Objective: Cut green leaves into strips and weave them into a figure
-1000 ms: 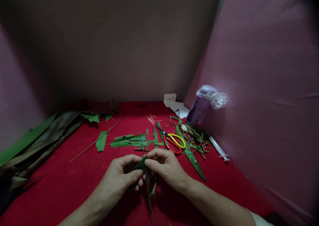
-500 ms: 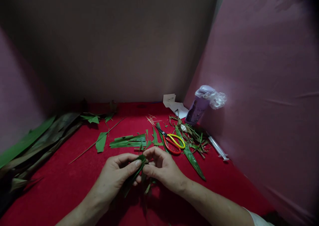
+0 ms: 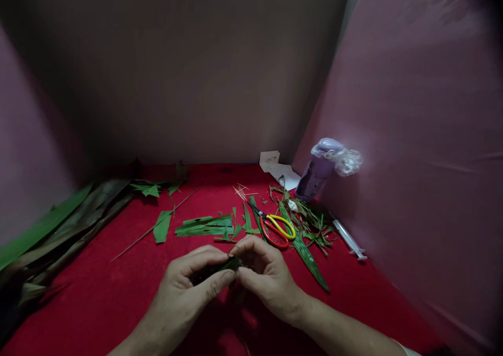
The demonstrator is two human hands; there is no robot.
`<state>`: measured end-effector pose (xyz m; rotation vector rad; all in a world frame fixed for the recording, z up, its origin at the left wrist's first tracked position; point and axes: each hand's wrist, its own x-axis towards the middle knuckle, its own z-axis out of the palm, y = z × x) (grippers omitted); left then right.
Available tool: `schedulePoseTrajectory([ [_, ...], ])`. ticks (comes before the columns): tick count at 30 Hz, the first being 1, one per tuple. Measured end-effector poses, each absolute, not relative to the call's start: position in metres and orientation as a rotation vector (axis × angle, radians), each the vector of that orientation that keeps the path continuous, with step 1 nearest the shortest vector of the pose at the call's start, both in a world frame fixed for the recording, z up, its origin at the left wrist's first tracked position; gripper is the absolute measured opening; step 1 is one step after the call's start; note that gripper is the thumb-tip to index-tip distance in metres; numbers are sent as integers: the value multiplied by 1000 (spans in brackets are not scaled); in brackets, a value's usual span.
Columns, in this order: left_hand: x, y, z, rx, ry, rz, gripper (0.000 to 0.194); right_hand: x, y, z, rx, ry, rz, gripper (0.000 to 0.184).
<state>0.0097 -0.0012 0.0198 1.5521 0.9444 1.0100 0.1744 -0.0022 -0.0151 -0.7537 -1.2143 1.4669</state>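
Between my two hands is a small dark green folded leaf [image 3: 231,264], mostly covered by fingers. My left hand [image 3: 196,277] is closed around it, thumb lying along its near side. The fingertips of my right hand [image 3: 261,269] pinch at its right end, where a thin dark strand curls up; I cannot make out exactly what they grip there. Just beyond the hands lie several cut green leaf strips [image 3: 204,226] and a pair of scissors [image 3: 275,227] with one red and one yellow handle.
Toothpicks [image 3: 241,191] lie behind the scissors. To the right are a long striped leaf [image 3: 308,262], a heap of leaf scraps [image 3: 310,222], a syringe [image 3: 349,238] and a purple plastic-wrapped cup [image 3: 314,175]. Large leaves [image 3: 66,225] cover the left side. A thin stick [image 3: 141,235] crosses a leaf piece.
The folded leaf has turned so that less of it shows, and strips hanging below my hands are no longer visible. My hands stay together, shifted slightly right in view.
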Motion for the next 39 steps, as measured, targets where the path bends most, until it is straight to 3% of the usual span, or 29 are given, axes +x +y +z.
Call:
schedulePoseTrajectory([
  [13, 8, -5, 23, 1774, 887, 1110, 23, 182, -5, -14, -730, -1600, 871, 14],
  [21, 4, -6, 20, 1990, 869, 1232, 35, 184, -7, -9, -674, -1670, 861, 18],
  [30, 6, -11, 21, 1873, 1065, 1147, 17, 186, -7, -8, -704, -1702, 874, 9],
  [39, 4, -11, 22, 2177, 911, 1224, 29, 189, -5, -4, -661, -1781, 790, 12],
])
